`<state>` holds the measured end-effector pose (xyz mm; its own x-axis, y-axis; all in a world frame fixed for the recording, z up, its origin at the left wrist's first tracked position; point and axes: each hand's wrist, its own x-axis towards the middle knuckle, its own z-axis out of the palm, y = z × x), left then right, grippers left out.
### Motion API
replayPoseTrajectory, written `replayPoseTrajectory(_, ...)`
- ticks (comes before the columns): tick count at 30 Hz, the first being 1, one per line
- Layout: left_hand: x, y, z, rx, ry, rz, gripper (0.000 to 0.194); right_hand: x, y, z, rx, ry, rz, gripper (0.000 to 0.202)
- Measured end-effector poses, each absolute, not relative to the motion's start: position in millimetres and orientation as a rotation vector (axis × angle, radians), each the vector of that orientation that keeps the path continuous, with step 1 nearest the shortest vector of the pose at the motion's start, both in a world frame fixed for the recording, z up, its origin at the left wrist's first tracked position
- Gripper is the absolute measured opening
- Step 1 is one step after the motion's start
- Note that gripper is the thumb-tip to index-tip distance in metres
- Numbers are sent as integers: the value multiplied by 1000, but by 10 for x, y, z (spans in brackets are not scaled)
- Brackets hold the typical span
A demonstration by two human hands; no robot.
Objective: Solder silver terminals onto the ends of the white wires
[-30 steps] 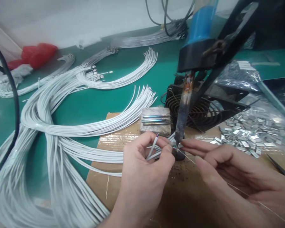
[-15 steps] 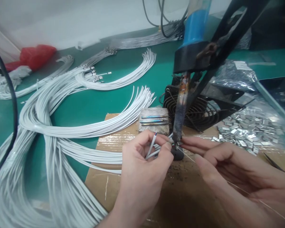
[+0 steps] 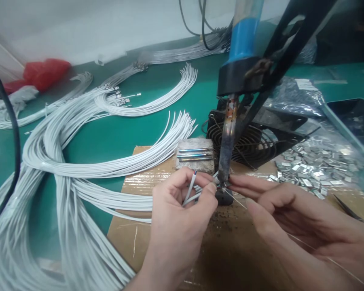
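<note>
My left hand (image 3: pixel 180 220) is closed in a pinch on a white cable (image 3: pixel 189 189), whose cut end shows coloured cores above the fingers. Just beyond its fingertips stands the tip of a soldering iron (image 3: pixel 227 149), clamped pointing down. A thin solder wire (image 3: pixel 237 201) runs between the thumb and fingers of my right hand (image 3: pixel 303 220) up to the iron's tip. The right fingertips are close beside the tip. Whatever small part sits at the joint is mostly hidden by the fingers and iron. Below the tip is a small black pad (image 3: pixel 225 198).
White cable bundles (image 3: pixel 87 167) cover the left side. A block with metal rods (image 3: pixel 195 154) and a black fan (image 3: pixel 248 137) stand behind the hands. Small metal shells (image 3: pixel 312 165) lie at right, near dark tweezers (image 3: pixel 348 208). Cardboard (image 3: pixel 133 238) lies underneath.
The whole view has shifted slightly to the left. Both hands keep their grip at the iron's tip, with hardly any movement relative to it.
</note>
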<state>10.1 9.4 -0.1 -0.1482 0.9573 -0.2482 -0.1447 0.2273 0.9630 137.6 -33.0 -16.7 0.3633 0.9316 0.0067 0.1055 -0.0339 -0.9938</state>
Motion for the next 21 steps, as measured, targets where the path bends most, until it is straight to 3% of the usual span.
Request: replayPoseTrajectory(21,100,70,-13,894,1329,1177,17,1369,-313,-163,-1473,-910,939,29)
